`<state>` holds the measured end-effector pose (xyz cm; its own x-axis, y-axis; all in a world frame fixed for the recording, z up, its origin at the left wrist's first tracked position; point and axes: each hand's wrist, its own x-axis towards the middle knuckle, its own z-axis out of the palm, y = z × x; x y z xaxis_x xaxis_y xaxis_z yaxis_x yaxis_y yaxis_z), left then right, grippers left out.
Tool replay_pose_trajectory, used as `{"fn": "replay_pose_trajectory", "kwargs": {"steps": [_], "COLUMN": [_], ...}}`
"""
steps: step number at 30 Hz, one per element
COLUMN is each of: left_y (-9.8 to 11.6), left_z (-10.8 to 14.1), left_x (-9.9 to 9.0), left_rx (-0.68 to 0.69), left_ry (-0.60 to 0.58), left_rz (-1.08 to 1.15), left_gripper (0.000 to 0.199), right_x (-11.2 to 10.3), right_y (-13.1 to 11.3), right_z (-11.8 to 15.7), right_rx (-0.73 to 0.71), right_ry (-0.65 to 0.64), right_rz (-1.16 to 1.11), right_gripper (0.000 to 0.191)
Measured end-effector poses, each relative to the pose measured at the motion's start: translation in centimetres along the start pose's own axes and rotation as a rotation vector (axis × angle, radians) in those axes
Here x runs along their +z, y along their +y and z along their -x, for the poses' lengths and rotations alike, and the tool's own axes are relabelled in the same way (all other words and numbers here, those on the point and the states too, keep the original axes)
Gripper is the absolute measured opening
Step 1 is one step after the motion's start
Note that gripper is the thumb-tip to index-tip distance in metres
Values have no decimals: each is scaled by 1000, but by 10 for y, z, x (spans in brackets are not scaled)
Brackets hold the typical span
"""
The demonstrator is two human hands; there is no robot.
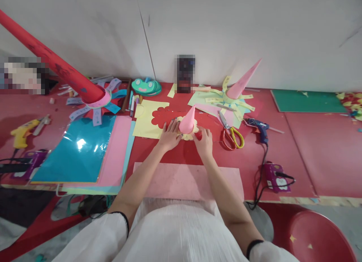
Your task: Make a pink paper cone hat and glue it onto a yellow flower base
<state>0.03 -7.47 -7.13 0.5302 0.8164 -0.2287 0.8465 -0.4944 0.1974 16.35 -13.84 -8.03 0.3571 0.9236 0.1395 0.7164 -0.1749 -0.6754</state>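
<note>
Head view: pink paper cone (187, 121) stands point up on pale-yellow scalloped paper (188, 136), over red paper (213, 121) mid-table, scissors (223, 119) and blue glue gun (261, 130) to the right. Left hand (170, 137) is palm down, fingers extended beside the cone, clasping nothing; right hand (204, 144) is bent at the near right of its base, whether pinching the paper or merely touching can't tell. Step looks like seating or steadying cone on base; next move likely calls for light, even fingertip pressure low down, cone kept upright and uncrushed.
</note>
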Motion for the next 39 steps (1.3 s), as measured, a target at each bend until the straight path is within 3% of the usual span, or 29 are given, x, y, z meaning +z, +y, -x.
{"fn": "replay_pose_trajectory", "kwargs": {"steps": [3, 8, 22, 28, 39], "left_y": [0, 1, -1, -2, 4], "left_z": [0, 0, 0, 3, 10], "left_x": [0, -2, -3, -2, 0], "left_rx": [8, 8, 30, -2, -56], "left_ry": [15, 27, 50, 122, 150], "left_rz": [7, 24, 22, 2, -2], "left_gripper": [62, 63, 58, 60, 59], "right_x": [9, 19, 23, 22, 23], "right_y": [5, 9, 10, 9, 8], "right_z": [12, 20, 19, 19, 20], "right_rx": [-136, -226, -239, -232, -248], "right_ry": [71, 4, -26, -26, -15], "right_rz": [72, 179, 193, 176, 227], "right_gripper": [43, 51, 46, 45, 45]}}
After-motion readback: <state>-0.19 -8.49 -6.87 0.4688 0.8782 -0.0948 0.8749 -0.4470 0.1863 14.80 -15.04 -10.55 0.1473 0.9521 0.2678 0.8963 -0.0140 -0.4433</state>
